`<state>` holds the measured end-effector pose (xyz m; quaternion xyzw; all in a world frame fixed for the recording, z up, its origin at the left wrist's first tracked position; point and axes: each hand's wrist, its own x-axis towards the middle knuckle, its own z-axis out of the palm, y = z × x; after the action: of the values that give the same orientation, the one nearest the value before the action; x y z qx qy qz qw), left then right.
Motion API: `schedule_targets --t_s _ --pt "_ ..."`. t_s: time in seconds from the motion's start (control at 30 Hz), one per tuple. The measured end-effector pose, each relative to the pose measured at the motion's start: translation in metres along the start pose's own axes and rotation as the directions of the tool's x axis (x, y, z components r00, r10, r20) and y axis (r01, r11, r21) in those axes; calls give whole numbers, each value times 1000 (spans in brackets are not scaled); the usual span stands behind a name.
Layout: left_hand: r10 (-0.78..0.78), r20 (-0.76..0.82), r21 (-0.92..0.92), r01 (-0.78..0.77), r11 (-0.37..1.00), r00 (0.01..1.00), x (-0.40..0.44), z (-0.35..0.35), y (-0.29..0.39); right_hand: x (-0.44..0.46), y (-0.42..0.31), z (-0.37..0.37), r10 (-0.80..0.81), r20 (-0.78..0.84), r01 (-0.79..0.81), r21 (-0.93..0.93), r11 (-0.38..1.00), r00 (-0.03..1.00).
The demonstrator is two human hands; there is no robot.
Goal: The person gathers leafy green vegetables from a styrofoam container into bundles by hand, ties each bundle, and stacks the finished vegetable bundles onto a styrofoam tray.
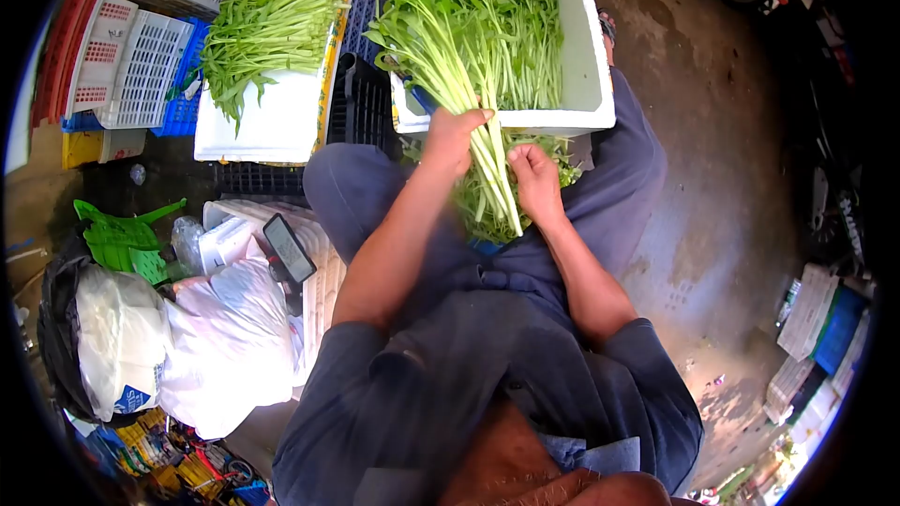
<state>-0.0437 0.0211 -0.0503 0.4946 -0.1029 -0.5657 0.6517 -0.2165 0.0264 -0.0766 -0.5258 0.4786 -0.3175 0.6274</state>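
Observation:
My left hand [454, 139] is wrapped round a bunch of water spinach [450, 61], long pale-green stems with leaves at the far end. The bunch slants, leaves up over the edge of the white foam box [593, 47], stem ends toward my lap. Just right of the stems, my right hand [534, 178] has its fingers curled into a pinch; whatever is between them is too small to make out. More water spinach [530, 42] lies inside the foam box. Loose green leaves and stems [487, 211] are heaped between my legs, below the hands.
Left of the box, another pile of water spinach [286, 14] rests on a white foam surface [258, 122]. Stacked plastic crates [145, 66] stand farther left. Plastic bags [230, 347] and a phone [289, 248] sit by my left side. Wet floor [698, 215] stretches to the right.

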Motion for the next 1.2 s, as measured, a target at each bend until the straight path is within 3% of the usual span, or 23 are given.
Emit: schedule_targets --t_s 0.13,0.23,0.27,0.37,0.5,0.6,0.7,0.8,0.83,0.97,1.1,1.2 --pt "11 -12 -56 -11 998 1000 3 -3 12 -25 -3 -19 -19 163 65 -283 957 986" --pt "58 -51 46 -56 997 997 7 -8 13 -28 4 -41 16 296 148 -524 838 955" --pt "47 -17 69 -46 997 999 5 -7 12 -27 -3 -47 86 299 111 -585 804 950" --pt "104 52 187 -111 976 993 -6 4 14 -16 -27 -47 -323 248 406 -610 681 913" --pt "70 122 369 -111 923 990 -12 11 9 23 -73 -21 -144 78 163 -351 922 986" --pt "111 162 417 -171 893 980 -15 13 5 48 -90 -6 -104 54 118 -486 866 993" --pt "105 175 412 -169 896 979 -13 11 8 62 -65 -2 -144 21 141 -395 908 989" --pt "51 144 450 -111 886 988 -12 6 9 67 -49 -3 -50 14 52 -200 978 999" --pt "59 148 429 -118 896 987 -11 5 5 67 -48 -4 -9 13 10 -118 993 1000" --pt "61 128 332 -100 938 990 -8 5 -1 64 -45 -4 18 -41 -21 -74 997 999" --pt "49 72 138 -59 989 996 -3 0 -2 53 -26 -1 -19 -79 5 -167 986 997" --pt "37 45 0 -37 999 998 1 -2 5 44 -2 -8 37 6 -37 37 999 999"
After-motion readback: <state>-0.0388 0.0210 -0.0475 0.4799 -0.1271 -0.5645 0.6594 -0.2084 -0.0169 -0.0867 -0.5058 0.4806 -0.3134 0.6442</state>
